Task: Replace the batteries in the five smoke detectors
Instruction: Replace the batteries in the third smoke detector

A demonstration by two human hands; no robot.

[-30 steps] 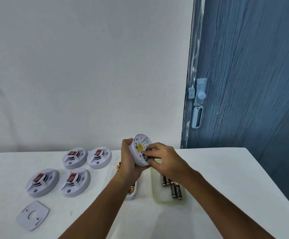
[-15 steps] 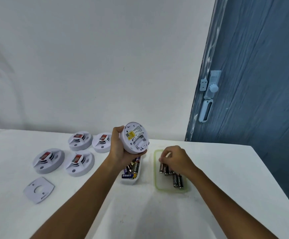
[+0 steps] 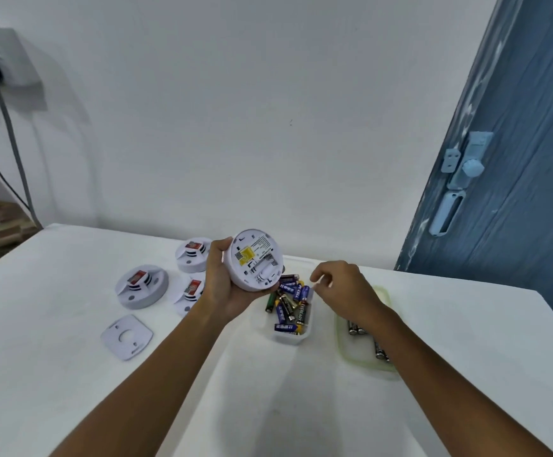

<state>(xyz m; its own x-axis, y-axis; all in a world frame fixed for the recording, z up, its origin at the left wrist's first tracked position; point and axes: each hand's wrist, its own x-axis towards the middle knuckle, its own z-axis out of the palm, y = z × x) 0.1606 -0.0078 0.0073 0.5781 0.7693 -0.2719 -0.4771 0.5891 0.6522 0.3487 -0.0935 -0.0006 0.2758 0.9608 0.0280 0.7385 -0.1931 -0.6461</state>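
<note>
My left hand (image 3: 220, 288) grips a white round smoke detector (image 3: 255, 260) above the table, its back with a yellow label turned toward me and the battery slot uncovered. My right hand (image 3: 342, 291) hovers with loosely curled fingers and nothing visible in them, between a white tub (image 3: 288, 341) of mixed batteries (image 3: 290, 305) and a green-rimmed lid (image 3: 342, 352) that holds several black batteries (image 3: 356, 328). Three more detectors lie face up at the left: a near-left detector (image 3: 143, 285), a far detector (image 3: 192, 255) and a detector (image 3: 191, 293) partly hidden behind my left wrist.
A square white mounting plate (image 3: 126, 337) lies near the left detectors. The white table (image 3: 70, 374) ends at a white wall behind. A blue door (image 3: 516, 159) with a pale latch stands at the right. Cables hang at the far left.
My right hand left the detector, dropped to the green-rimmed lid, then lifted and shifted left toward the tub. The view swung leftward. My left hand kept holding the detector.
</note>
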